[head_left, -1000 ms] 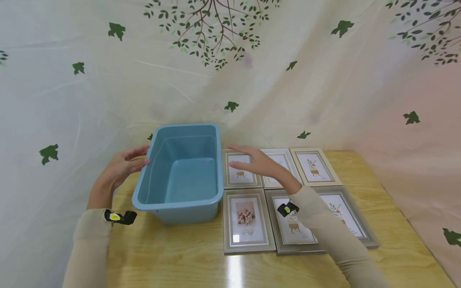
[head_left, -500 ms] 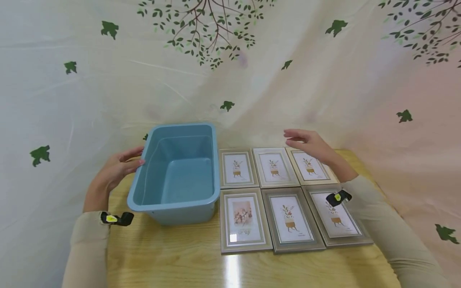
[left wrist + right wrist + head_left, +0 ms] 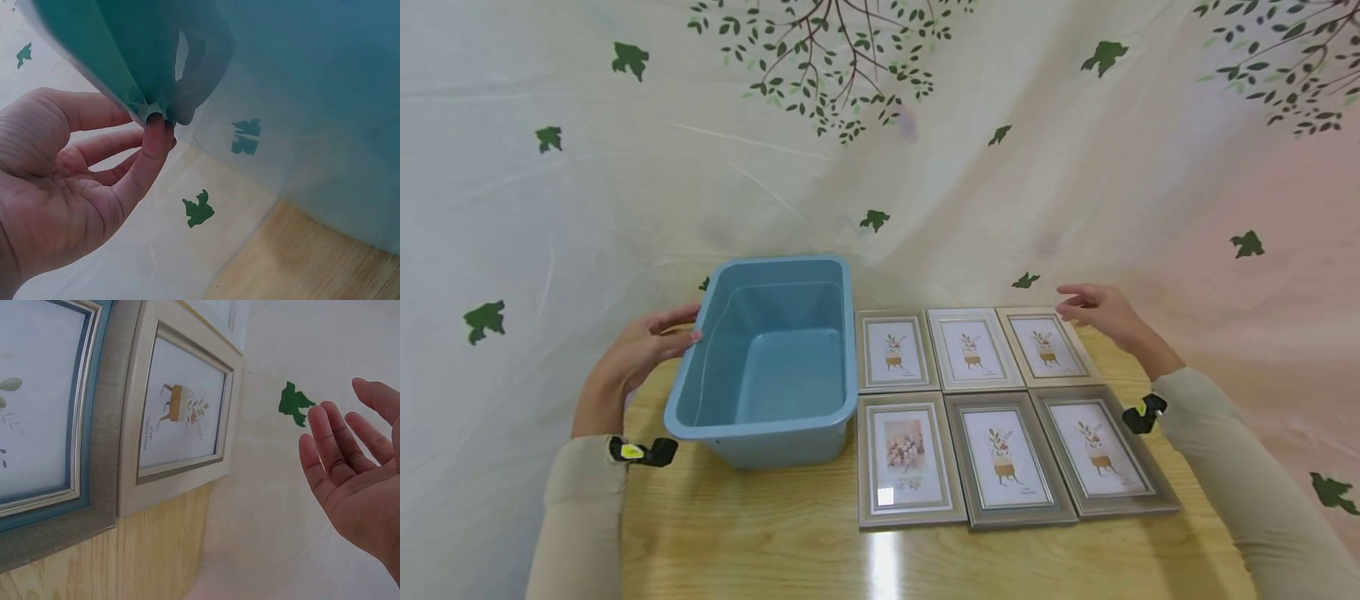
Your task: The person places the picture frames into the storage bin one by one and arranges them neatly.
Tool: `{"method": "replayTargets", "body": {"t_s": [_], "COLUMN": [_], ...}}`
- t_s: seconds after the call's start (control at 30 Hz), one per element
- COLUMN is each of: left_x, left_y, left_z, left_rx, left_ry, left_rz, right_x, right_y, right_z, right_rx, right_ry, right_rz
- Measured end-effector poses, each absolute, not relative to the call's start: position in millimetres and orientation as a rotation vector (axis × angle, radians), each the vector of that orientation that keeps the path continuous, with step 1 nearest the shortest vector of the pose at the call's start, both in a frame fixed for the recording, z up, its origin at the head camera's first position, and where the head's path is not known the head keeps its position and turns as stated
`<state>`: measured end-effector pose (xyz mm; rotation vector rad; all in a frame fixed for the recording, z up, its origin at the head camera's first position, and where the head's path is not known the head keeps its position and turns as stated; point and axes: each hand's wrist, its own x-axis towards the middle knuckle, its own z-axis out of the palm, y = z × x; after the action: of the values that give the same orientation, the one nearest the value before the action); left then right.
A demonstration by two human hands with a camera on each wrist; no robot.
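A light-blue plastic tub (image 3: 793, 375) stands on the left of the wooden table. My left hand (image 3: 638, 354) is at the tub's left rim, and in the left wrist view the left hand (image 3: 81, 162) pinches that rim between thumb and fingers. My right hand (image 3: 1105, 312) hovers above the far right corner of the frames and holds nothing. Nearest to it is a cream picture frame (image 3: 1048, 346) with a plant print. In the right wrist view the right hand (image 3: 356, 469) has loosely bent fingers, apart from the cream frame (image 3: 128, 469).
Several framed pictures lie face up in two rows right of the tub, among them a white frame (image 3: 973, 350), a frame with pink flowers (image 3: 912, 458) and a grey-brown frame (image 3: 1011, 458). A leaf-patterned cloth (image 3: 955, 225) hangs behind the table (image 3: 760, 533).
My right hand has swept rightward over the frames, from beside the tub to the far right. The left hand stays at the tub's rim. Tub and frames have not moved.
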<state>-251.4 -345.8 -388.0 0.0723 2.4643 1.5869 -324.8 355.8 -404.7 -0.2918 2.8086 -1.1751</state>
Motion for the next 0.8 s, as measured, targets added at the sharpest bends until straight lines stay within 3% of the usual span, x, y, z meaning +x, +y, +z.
{"method": "replayTargets", "body": {"t_s": [0.8], "left_x": [-253.4], "left_y": [-346.8], "left_z": [-387.2], "left_rx": [0.085], "left_ry": [2.499], "left_rz": [1.536], "right_x": [-345.7], "right_y": [413.0], "right_z": [-469.8], "right_rx": [-0.106], "right_ry": [2.822], "right_rz": [-1.059]}}
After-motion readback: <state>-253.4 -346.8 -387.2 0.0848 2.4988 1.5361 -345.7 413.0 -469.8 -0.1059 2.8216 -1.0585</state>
